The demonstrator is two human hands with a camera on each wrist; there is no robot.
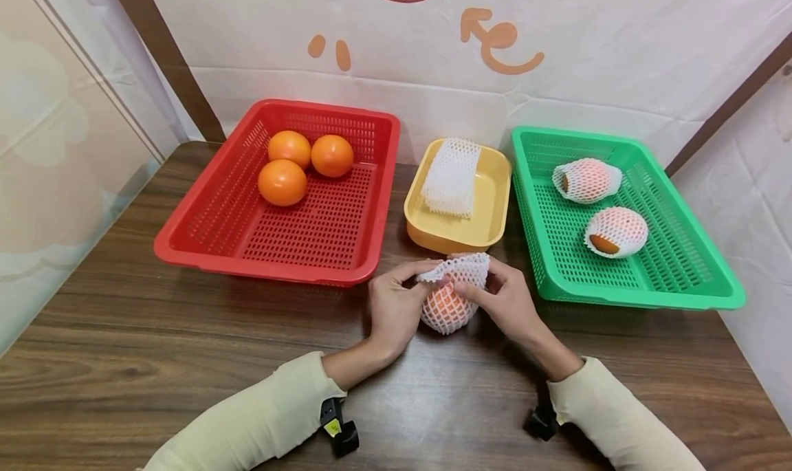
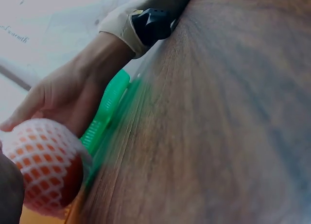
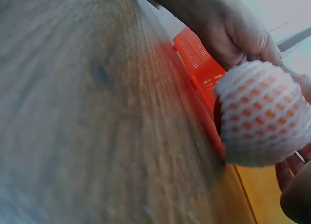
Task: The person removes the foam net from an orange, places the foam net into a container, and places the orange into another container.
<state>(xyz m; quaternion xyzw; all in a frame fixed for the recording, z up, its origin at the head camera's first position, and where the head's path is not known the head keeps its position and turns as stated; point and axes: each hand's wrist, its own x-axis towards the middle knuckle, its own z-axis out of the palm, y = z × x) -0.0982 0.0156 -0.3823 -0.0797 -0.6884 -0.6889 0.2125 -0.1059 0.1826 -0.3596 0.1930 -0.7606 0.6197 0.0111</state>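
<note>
In the head view an orange (image 1: 447, 307) sits inside a white foam net sleeve (image 1: 473, 270), at the front of the yellow tray. My left hand (image 1: 394, 307) pinches the sleeve's upper left edge between thumb and fingers. On the other side my right hand (image 1: 512, 304) grips the sleeve, its thumb over the front and its fingers partly hidden behind. The net's loose end stands up above the fruit. From the left wrist, bare orange skin shows at the lower end of the netted orange (image 2: 46, 168); the right wrist view has the net (image 3: 265, 114) stretched round it.
A red basket (image 1: 272, 268) at the left holds three bare oranges (image 1: 283, 182). Flat foam nets (image 1: 452, 179) lie in the yellow tray (image 1: 454, 241) at the centre. The green basket (image 1: 643, 298) at the right holds two netted fruits (image 1: 617, 232). A printed cloth hangs behind.
</note>
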